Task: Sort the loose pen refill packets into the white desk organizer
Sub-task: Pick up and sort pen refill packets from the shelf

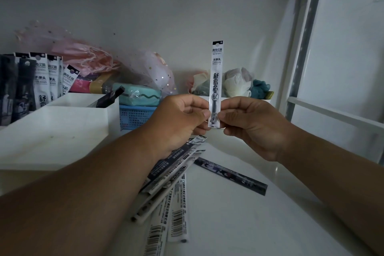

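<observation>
White refill packet [216,81] held upright mid-air, above table [239,214]. Left hand [180,122] and right hand [251,127] both pinch its lower end, fingers [204,113] closed on it from either side. Loose packets [172,189] piled on table under left wrist. White organizer [62,122] at left, packets standing in its back slots.
</observation>
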